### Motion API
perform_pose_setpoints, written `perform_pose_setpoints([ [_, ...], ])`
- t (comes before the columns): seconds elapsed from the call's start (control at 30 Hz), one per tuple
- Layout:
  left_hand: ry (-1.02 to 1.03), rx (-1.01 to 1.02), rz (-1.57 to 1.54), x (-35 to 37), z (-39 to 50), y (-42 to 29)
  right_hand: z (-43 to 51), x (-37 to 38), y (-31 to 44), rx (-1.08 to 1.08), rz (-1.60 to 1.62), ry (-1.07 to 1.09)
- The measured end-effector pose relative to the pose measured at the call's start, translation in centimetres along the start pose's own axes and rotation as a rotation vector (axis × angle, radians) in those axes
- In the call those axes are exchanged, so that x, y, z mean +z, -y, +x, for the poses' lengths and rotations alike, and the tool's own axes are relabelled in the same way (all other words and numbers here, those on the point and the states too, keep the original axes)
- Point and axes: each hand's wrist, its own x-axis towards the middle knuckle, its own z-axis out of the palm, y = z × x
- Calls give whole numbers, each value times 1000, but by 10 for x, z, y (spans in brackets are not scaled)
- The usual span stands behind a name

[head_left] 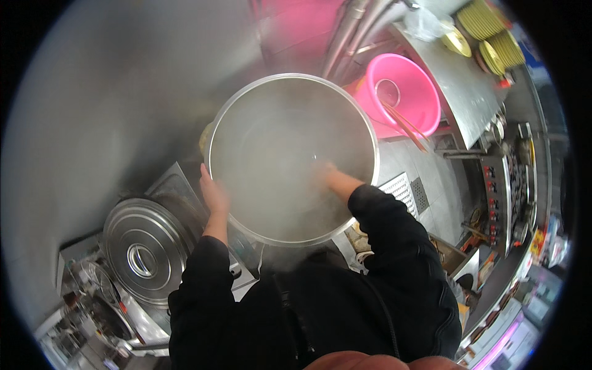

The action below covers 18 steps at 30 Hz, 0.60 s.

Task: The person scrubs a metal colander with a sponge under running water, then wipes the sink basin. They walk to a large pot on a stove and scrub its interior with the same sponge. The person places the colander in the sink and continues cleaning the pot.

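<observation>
A large round metal stockpot (294,243) stands in front of me, and thick steam hides most of its inside. At the pot's left side, my left hand (214,193) holds the rim, its fingers along the outer wall. My right hand (327,175) reaches over the right rim into the pot. Steam blurs its fingers, so I cannot tell whether they hold anything. A small bright glint shows just beyond them.
A round metal lid (143,259) lies at the lower left, near a wok (108,314). At the upper right, long chopsticks (404,122) lean in a pink basin (428,92) beside a steel table (467,92). Farther right is a gas stove (497,203). Metal pipes (344,37) rise behind the pot.
</observation>
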Motion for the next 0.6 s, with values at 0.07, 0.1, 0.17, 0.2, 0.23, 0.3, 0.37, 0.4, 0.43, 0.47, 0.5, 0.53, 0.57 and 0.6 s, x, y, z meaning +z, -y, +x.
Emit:
perform_pose_setpoints([
  [0.07,-5,16,-37,-2,-1,-5,36,-21,-27,198,-23,33],
  [0.1,-4,26,-60,-3,-2,-6,56,-27,-41,264,37,38],
  [0.17,8,8,-45,-4,-2,-8,95,-24,-69,302,129,-76],
  [0.2,28,-18,-42,-5,-1,-9,114,-13,-79,290,156,-181],
  [0.23,26,-21,-43,-4,0,-9,129,1,-88,293,181,-270],
  [0.3,42,-64,-50,-5,2,-11,146,42,-96,310,130,-317],
  [0.37,24,-59,-64,-7,1,-13,148,77,-100,313,123,-279],
  [0.4,39,-87,-76,-7,1,-14,141,90,-100,304,142,-214],
  [0.43,32,-77,-94,-7,1,-15,133,98,-100,315,156,-135],
  [0.47,42,-95,-92,-7,1,-16,124,98,-99,198,105,-189],
  [0.5,46,-111,-84,-8,1,-17,114,95,-97,97,51,-221],
  [0.53,41,-101,-83,-9,2,-18,108,83,-97,17,-1,-116],
  [0.57,47,-102,-85,-9,3,-19,100,71,-93,-1,-84,-155],
  [0.6,40,-86,-91,-10,3,-19,99,51,-96,-1,-167,-53],
])
